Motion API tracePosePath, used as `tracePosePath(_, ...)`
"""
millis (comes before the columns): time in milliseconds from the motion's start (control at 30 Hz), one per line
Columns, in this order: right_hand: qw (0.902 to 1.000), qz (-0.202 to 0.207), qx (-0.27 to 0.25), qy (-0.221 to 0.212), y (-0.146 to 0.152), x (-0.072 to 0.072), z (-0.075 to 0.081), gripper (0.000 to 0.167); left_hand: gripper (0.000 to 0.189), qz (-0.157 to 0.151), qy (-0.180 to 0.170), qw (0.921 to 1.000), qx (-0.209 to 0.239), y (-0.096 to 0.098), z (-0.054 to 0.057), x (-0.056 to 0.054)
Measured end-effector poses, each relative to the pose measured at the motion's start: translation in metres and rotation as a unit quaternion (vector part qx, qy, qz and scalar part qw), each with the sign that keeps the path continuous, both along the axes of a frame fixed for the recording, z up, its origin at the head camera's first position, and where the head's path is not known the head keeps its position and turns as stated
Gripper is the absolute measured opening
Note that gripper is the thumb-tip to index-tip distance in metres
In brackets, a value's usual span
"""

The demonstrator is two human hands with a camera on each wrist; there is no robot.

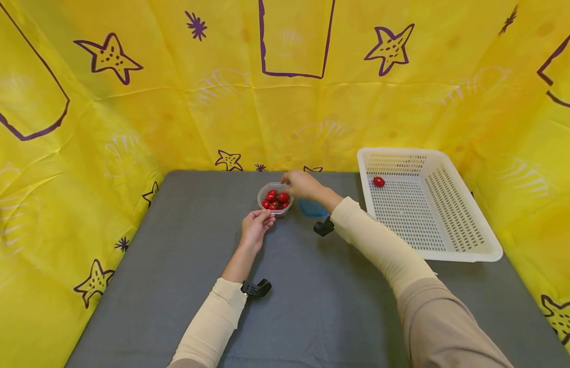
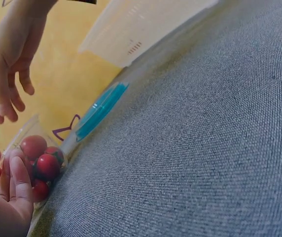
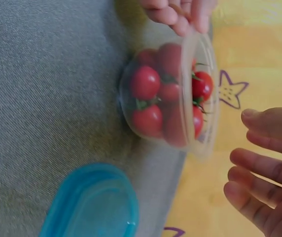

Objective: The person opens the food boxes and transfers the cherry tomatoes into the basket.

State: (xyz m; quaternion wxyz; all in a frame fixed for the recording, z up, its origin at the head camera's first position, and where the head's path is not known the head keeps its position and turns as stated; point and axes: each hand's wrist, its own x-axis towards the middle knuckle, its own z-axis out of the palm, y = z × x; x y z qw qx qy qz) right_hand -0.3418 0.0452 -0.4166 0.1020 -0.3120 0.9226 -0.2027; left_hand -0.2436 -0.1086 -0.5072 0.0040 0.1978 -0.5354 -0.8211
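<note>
A small clear plastic container [image 3: 186, 94] stands on the grey table, holding several red cherry tomatoes [image 1: 283, 197] with green stems. My left hand [image 1: 254, 227] pinches its near rim between thumb and fingers. Just above the right side of the container hovers my right hand [image 1: 303, 185]. In the right wrist view its fingers [image 3: 259, 165] are spread and loosely bent, apart from the tomatoes, with nothing between them. A blue lid [image 1: 313, 208] lies on the table right of the container, partly hidden by the right forearm in the head view.
To the right sits a large white perforated basket [image 1: 469, 199] with a single cherry tomato [image 1: 379, 182] near its far left corner. Yellow cloth [image 1: 285, 122] with starfish drawings hangs behind and at both sides of the table [image 1: 193, 266].
</note>
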Motion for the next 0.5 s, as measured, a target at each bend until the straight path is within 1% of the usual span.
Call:
tracePosePath(167, 0.9994, 0.013, 0.024, 0.021, -0.005, 0.0, -0.01, 0.032, 0.006, -0.004, 0.001, 1.0, -0.001, -0.001, 0.0, 0.0)
tracePosePath(367, 0.9952, 0.015, 0.065, 0.072, -0.011, 0.006, -0.017, 0.029, 0.007, -0.001, 0.003, 1.0, -0.005, -0.001, 0.001, 0.0)
tracePosePath(500, 0.9915, 0.016, 0.081, 0.1, -0.014, 0.01, -0.023, 0.028, 0.006, -0.002, 0.003, 1.0, -0.007, -0.001, 0.001, 0.001)
